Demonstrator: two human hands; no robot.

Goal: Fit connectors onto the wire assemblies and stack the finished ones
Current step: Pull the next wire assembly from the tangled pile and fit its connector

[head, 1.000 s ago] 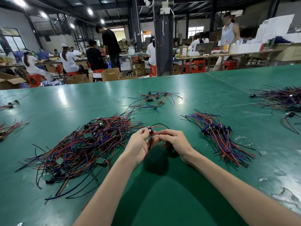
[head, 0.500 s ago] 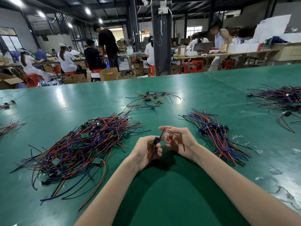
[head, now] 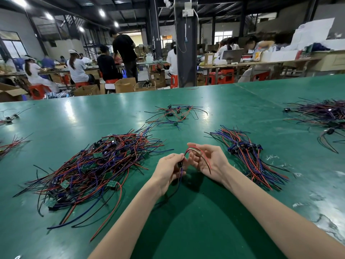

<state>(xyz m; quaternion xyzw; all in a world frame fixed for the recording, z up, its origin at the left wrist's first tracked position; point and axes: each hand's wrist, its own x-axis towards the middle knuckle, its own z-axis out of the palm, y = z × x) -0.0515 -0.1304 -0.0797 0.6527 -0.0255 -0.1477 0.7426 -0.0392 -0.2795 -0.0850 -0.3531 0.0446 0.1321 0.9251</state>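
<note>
My left hand (head: 169,170) pinches a small black connector (head: 180,164) above the green table (head: 186,230). Red and dark wires (head: 197,151) loop from it across my right hand (head: 209,159), whose fingers are spread with the wires draped over the palm. A purple wire hangs down from the connector below my left hand. A big tangled pile of wire assemblies with small green boards (head: 93,169) lies to the left. A neater stack of assemblies with blue-black connectors (head: 246,152) lies to the right.
A small loose cluster of wires (head: 175,114) lies farther back at centre. More wire heaps sit at the far right (head: 323,114) and the left edge (head: 11,144). Beyond the table, people sit at benches among cardboard boxes and red stools, and a dark pillar (head: 186,43) stands behind.
My hands, pressed together on the connector a second ago, have drawn apart. The right hand has spread its fingers with the wires over it, while the left keeps the connector.
</note>
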